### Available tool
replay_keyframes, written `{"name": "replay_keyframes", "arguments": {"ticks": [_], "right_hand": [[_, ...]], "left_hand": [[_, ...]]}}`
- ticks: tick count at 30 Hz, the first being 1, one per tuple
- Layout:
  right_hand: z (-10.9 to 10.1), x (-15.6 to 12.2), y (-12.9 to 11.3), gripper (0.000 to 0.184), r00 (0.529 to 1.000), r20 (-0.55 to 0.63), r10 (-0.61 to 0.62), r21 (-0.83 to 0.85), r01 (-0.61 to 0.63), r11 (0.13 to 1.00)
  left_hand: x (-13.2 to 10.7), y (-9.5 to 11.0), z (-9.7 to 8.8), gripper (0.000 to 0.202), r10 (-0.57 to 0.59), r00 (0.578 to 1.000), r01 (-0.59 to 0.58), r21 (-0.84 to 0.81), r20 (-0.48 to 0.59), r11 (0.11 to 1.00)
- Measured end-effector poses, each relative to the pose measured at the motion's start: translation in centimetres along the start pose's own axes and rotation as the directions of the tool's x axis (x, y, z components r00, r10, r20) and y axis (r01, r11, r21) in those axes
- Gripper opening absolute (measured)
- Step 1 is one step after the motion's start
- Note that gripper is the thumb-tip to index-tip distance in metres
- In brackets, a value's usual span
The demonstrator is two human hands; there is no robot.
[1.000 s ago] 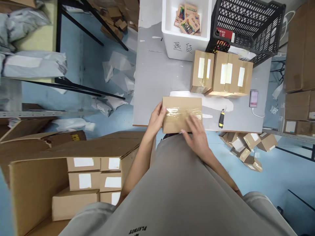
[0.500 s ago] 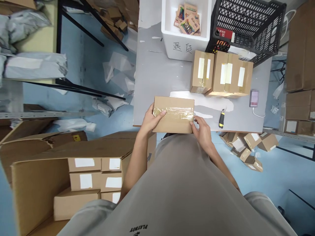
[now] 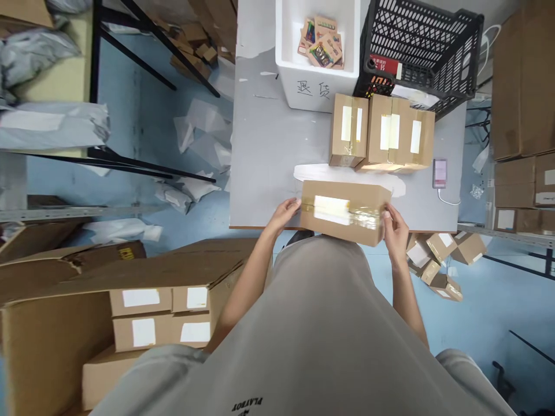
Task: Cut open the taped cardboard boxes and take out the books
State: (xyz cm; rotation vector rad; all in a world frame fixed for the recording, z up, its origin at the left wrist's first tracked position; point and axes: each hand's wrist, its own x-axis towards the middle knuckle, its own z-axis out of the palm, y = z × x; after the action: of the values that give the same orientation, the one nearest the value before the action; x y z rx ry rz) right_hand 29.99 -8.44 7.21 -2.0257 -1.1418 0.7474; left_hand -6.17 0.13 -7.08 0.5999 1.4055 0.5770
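Note:
A taped cardboard box (image 3: 368, 199) with a white label and clear shiny tape lies across the front edge of the table, close to my body. At its right end, my right hand (image 3: 395, 230) pinches the corner between thumb and fingers. My left hand (image 3: 282, 216) presses its fingertips against the opposite end. The box hides the spot where the utility knife lay. Farther back stand several upright cardboard boxes (image 3: 350, 130) with white labels.
A white bin (image 3: 316, 86) with small colourful packs and a black plastic crate (image 3: 451, 75) stand at the back. A phone (image 3: 439, 173) on a cable lies right. Lower left, a large open carton (image 3: 56, 346) holds labelled boxes. More boxes (image 3: 446, 286) lie on the floor at right.
The box has shifted right and turned, so its white label now shows. My right hand has moved right to its end; my left hand has gone from its top to the left end.

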Motion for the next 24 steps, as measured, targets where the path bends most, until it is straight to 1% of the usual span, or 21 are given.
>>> {"name": "replay_keyframes", "arguments": {"ticks": [2, 4, 6, 7, 8, 10, 13, 15, 17, 19, 20, 21, 23, 24], "right_hand": [[-0.5, -0.2, -0.1, 0.087, 0.999, 0.028, 0.046, 0.016, -0.046, 0.999], [-0.8, -0.2, -0.2, 0.098, 0.994, 0.042, 0.103, 0.013, -0.103, 0.995], [-1.0, 0.0, 0.0, 0.106, 0.988, 0.069, 0.138, 0.035, -0.141, 0.989], [-0.9, 0.2, 0.3, 0.107, 0.986, 0.088, 0.142, 0.057, -0.147, 0.987], [-0.7, 0.4, 0.6, 0.107, 0.985, 0.105, 0.138, 0.087, -0.148, 0.985], [0.2, 0.7, 1.4, 0.104, 0.982, 0.138, 0.127, 0.159, -0.149, 0.976], [3.0, 1.1, 2.9, 0.104, 0.97, 0.199, 0.139, 0.256, -0.188, 0.948], [5.3, 1.1, 3.9, 0.108, 0.956, 0.248, 0.159, 0.288, -0.229, 0.93], [7.1, 1.5, 4.8, 0.109, 0.943, 0.293, 0.159, 0.32, -0.254, 0.913], [7.8, 2.6, 5.9, 0.11, 0.939, 0.304, 0.159, 0.344, -0.264, 0.901], [7.5, 3.7, 6.4, 0.112, 0.946, 0.279, 0.166, 0.346, -0.261, 0.901], [6.7, 5.1, 7.0, 0.114, 0.957, 0.231, 0.177, 0.341, -0.25, 0.906], [4.2, 9.0, 8.2, 0.116, 0.979, 0.073, 0.192, 0.315, -0.205, 0.927], [2.6, 11.3, 8.7, 0.114, 0.982, -0.012, 0.187, 0.3, -0.175, 0.938]], "left_hand": [[-0.6, 0.3, 2.2, 0.079, 0.038, 0.994, -0.031, -0.068, 0.104, 0.997], [-1.2, 0.9, 3.9, 0.085, 0.087, 0.983, -0.074, -0.083, 0.163, 0.994], [-1.7, 1.5, 4.6, 0.091, 0.149, 0.977, -0.143, -0.051, 0.15, 0.988], [-1.8, 1.8, 4.5, 0.094, 0.184, 0.975, -0.182, -0.027, 0.126, 0.983], [-2.0, 2.1, 4.2, 0.095, 0.217, 0.971, -0.218, -0.001, 0.098, 0.976], [-2.2, 2.5, 2.8, 0.095, 0.266, 0.963, -0.268, 0.054, 0.046, 0.962], [-2.5, 2.8, 0.2, 0.09, 0.288, 0.958, -0.284, 0.148, -0.007, 0.947], [-2.5, 2.7, -1.2, 0.085, 0.261, 0.965, -0.247, 0.209, -0.039, 0.946], [-2.5, 2.5, -1.9, 0.077, 0.212, 0.975, -0.187, 0.271, -0.068, 0.944], [-2.2, 2.6, -2.0, 0.072, 0.19, 0.974, -0.138, 0.343, -0.125, 0.929], [-1.9, 2.9, -1.9, 0.072, 0.204, 0.965, -0.128, 0.383, -0.164, 0.915], [-1.5, 3.4, -1.7, 0.074, 0.237, 0.95, -0.132, 0.425, -0.203, 0.895], [-0.1, 5.2, -1.1, 0.081, 0.337, 0.905, -0.172, 0.503, -0.259, 0.847], [0.8, 6.4, -0.5, 0.084, 0.391, 0.882, -0.207, 0.528, -0.264, 0.824]]}}
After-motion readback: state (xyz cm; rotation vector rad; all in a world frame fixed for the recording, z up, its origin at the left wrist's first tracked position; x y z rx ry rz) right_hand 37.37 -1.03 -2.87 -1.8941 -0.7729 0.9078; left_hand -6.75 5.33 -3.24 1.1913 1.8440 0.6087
